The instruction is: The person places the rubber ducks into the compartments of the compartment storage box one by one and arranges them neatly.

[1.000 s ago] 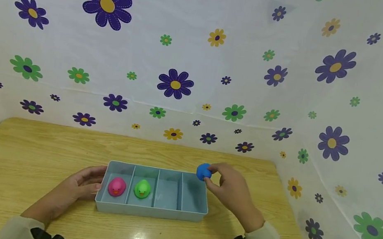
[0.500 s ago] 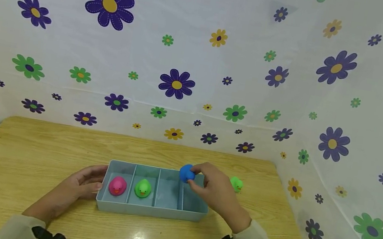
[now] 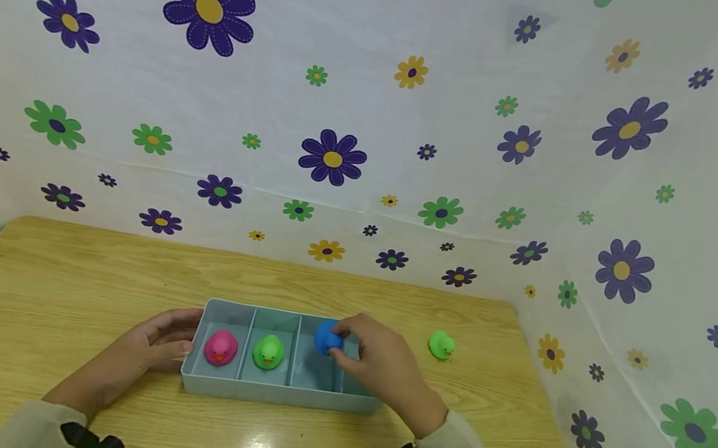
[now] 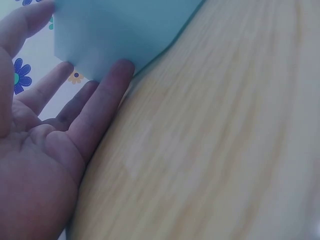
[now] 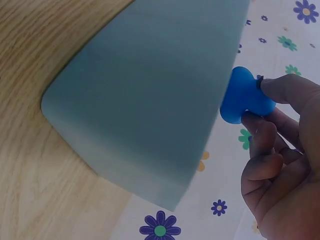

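Observation:
A blue rubber duck (image 3: 328,338) is pinched between the thumb and fingers of my right hand (image 3: 381,369), over the third compartment of the grey-blue divided tray (image 3: 275,396). In the right wrist view the duck (image 5: 244,97) shows beyond the tray's end wall (image 5: 140,100). My left hand (image 3: 152,348) lies at the tray's left end; in the left wrist view its fairly straight fingers (image 4: 102,107) touch the end wall. Inside the tray, a pink rubber duck (image 3: 220,348) sits in the first compartment and a green rubber duck (image 3: 269,352) in the second.
Another green duck (image 3: 442,344) stands on the wooden table (image 3: 113,263) behind and right of the tray. A flower-patterned white sheet (image 3: 266,100) rises along the table's back and right side.
My right hand has carried the blue duck leftward and down, from above the tray's right compartment to the third one. The green duck on the table has come into view. My left hand stays put.

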The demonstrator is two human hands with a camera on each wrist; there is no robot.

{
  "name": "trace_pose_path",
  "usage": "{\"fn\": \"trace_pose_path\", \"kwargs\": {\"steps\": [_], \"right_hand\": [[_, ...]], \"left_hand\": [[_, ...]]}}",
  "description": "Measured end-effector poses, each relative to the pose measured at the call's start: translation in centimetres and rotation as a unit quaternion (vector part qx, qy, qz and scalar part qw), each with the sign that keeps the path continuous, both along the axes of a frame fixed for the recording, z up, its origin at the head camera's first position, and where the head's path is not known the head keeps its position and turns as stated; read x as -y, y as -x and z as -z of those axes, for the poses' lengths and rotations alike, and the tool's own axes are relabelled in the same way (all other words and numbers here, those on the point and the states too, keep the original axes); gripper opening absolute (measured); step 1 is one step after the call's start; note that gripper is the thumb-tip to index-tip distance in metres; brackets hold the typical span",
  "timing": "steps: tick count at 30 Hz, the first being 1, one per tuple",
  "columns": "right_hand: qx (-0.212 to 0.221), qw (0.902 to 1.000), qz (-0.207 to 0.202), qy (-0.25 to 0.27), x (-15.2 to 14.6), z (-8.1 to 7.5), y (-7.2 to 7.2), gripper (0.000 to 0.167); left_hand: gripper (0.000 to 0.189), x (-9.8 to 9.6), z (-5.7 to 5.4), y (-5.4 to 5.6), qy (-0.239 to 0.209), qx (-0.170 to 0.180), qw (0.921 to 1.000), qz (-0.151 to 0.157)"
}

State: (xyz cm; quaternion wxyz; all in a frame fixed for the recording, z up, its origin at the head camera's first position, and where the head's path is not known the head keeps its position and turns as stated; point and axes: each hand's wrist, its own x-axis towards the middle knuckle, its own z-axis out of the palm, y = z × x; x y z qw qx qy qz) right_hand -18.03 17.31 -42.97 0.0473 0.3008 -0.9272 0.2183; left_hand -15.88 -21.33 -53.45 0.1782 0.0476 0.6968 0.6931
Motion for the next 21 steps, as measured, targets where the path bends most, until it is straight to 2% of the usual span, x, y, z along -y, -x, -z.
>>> {"fn": "trace_pose_path", "kwargs": {"steps": [9, 21], "right_hand": [[0.040, 0.9985, -0.015, -0.032, 0.7, 1.4, 0.4, 0.023], [0.059, 0.9948, -0.018, -0.082, 1.3, 2.1, 0.8, 0.024]], "left_hand": [[0.066, -0.3, -0.6, -0.3, -0.003, 0.006, 1.0000, -0.002], [0.067, -0.1, -0.6, -0.2, -0.003, 0.013, 0.9999, -0.006]]}}
